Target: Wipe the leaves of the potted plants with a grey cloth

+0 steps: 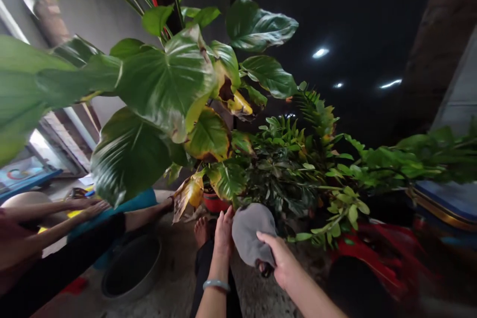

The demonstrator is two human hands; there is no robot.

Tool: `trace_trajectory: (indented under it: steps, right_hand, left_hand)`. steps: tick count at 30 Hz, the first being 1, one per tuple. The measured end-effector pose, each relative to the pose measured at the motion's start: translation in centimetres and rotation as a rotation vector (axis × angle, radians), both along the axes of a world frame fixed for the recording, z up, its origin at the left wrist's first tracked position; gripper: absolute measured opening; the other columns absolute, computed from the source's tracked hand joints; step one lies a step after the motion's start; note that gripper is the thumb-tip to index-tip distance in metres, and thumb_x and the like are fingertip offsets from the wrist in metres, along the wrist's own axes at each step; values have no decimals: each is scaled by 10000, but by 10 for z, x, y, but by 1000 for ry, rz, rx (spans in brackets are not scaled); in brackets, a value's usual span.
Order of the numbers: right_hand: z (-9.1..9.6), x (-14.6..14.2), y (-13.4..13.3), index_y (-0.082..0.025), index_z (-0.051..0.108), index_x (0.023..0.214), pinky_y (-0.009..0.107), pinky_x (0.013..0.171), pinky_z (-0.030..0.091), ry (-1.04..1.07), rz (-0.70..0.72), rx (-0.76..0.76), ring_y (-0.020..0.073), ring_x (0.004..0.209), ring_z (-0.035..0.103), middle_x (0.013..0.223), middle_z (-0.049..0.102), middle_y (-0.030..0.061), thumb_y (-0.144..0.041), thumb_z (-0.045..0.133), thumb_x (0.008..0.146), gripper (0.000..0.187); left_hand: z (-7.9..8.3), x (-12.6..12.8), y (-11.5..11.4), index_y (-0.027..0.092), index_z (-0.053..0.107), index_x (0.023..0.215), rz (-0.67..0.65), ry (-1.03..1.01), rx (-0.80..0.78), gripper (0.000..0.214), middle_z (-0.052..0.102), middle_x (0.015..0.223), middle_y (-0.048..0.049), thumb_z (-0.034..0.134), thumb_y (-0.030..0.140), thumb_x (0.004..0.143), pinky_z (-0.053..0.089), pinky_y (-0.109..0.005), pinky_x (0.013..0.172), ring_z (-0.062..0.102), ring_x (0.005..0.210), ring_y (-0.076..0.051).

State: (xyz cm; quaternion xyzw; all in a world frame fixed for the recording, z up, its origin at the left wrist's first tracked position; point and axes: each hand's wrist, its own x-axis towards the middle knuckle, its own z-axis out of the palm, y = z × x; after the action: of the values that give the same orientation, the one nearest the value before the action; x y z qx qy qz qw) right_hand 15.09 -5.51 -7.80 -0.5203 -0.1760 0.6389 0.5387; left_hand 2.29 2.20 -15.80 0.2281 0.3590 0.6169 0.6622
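My right hand point(281, 257) grips a rounded piece of grey cloth point(253, 233), thumb lying across its face. A small dark part pokes out at the cloth's lower edge; what it is I cannot make out. Just left of the cloth is my left hand point(223, 231), a pale bangle point(216, 284) on its wrist, fingers stretched forward with nothing visible in them. Whether it touches the cloth's edge I cannot tell. Beyond both hands stand a red pot point(215, 202) and leafy green plants point(276, 179), with a browned, drooping leaf point(188, 198) on the left.
Large glossy leaves point(167, 79) hang overhead and to the left. Another person's hands point(87, 208) rest at the left, near a grey basin point(132, 268) and a teal container point(139, 202). Red plastic point(376, 253) and a blue-rimmed container point(445, 203) stand at the right.
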Motion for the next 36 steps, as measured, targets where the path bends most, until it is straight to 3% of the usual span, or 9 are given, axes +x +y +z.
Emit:
trace_trajectory:
  steps: [5, 8, 13, 17, 22, 26, 30, 33, 36]
  right_hand:
    - [4, 21, -26, -149, 738, 747, 341, 712, 529, 47, 58, 206, 232, 687, 683, 667, 735, 62, -393, 858, 442, 408]
    - [10, 28, -24, -140, 750, 797, 404, 797, 515, 2, 124, 276, 283, 780, 696, 716, 750, 81, -445, 846, 470, 457]
    - [2, 29, -30, -152, 736, 791, 402, 831, 503, -222, 10, 338, 324, 909, 679, 813, 758, 97, -488, 790, 517, 437]
    - [-5, 39, -36, -135, 744, 886, 424, 931, 460, -402, 92, 375, 358, 1039, 643, 922, 755, 141, -559, 706, 575, 527]
    - [-3, 55, -45, -135, 718, 1071, 409, 1058, 340, -777, 351, 436, 332, 1246, 526, 1229, 666, 172, -470, 495, 780, 497]
    - [10, 61, -58, -171, 706, 1097, 353, 1022, 366, -870, 472, 397, 280, 1225, 545, 1222, 680, 114, -283, 434, 809, 411]
    - [15, 89, -53, -211, 739, 825, 318, 805, 476, -776, 605, 376, 270, 972, 657, 916, 758, 52, -339, 592, 745, 211]
    - [3, 128, -27, -205, 638, 551, 261, 495, 416, -669, 477, 213, 184, 560, 620, 571, 670, 28, -398, 662, 697, 244]
    - [-20, 164, 5, -207, 522, 443, 224, 377, 272, -635, 279, 94, 115, 367, 469, 430, 553, 8, -350, 660, 692, 319]
  left_hand:
    - [11, 11, -40, 202, 684, 860, -14, -164, -211, 454, 732, 973, -115, 561, 618, 726, 461, -439, 944, 625, 1089, -314]
    - [31, 33, -72, 179, 715, 860, -133, -160, -106, 524, 740, 952, -131, 687, 638, 609, 475, -443, 917, 632, 1063, -343]
    - [63, 68, -100, 139, 700, 687, -109, -62, -98, 407, 725, 710, -68, 886, 294, 361, 517, -334, 773, 676, 773, -247]
    - [74, 82, -110, 140, 688, 660, -41, -87, -120, 345, 718, 662, -27, 862, 231, 377, 519, -285, 660, 655, 637, -187]
    - [76, 90, -116, 132, 680, 665, -106, -42, -126, 284, 730, 683, -85, 828, 182, 427, 533, -339, 756, 700, 789, -280]
    - [78, 92, -114, 143, 660, 656, -77, -14, -148, 281, 727, 675, -90, 819, 153, 424, 535, -352, 741, 705, 785, -294]
    - [80, 88, -110, 126, 656, 649, -70, 45, -175, 271, 704, 628, -85, 822, 178, 441, 531, -311, 650, 701, 746, -278]
    - [79, 83, -107, 119, 655, 633, -81, 97, -215, 285, 681, 578, -77, 827, 190, 416, 510, -285, 575, 691, 676, -258]
    - [90, 82, -98, 139, 630, 599, -109, 148, -214, 304, 660, 531, -55, 829, 169, 371, 483, -267, 532, 681, 639, -247]
